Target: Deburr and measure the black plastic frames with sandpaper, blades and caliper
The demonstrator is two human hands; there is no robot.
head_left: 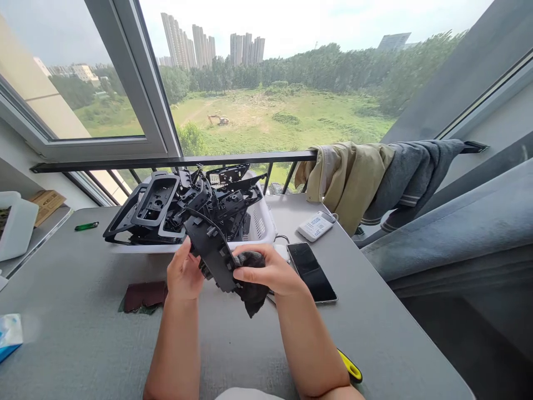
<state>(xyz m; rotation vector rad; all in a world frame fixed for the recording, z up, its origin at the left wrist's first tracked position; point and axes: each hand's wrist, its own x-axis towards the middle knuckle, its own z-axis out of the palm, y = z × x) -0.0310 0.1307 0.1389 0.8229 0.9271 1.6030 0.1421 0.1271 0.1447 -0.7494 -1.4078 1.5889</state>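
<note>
A black plastic trim part (210,253) with clips along its edge is held tilted above the grey table (233,350). My left hand (185,272) grips its left side, fingers partly hidden behind it. At its right edge, my right hand (268,269) is closed on a dark cloth (253,289), which is pressed against the part and hangs below it. Just behind my hands stands a white plastic basket (263,222) heaped with several black plastic parts (158,200).
A black phone (312,272) and a white power bank (316,226) lie to the right. Dark red sandpaper-like pieces (144,296) lie left of my hands. A yellow-and-black handle (350,366) is beside my right forearm. Clothes (353,172) hang over the window rail (287,158).
</note>
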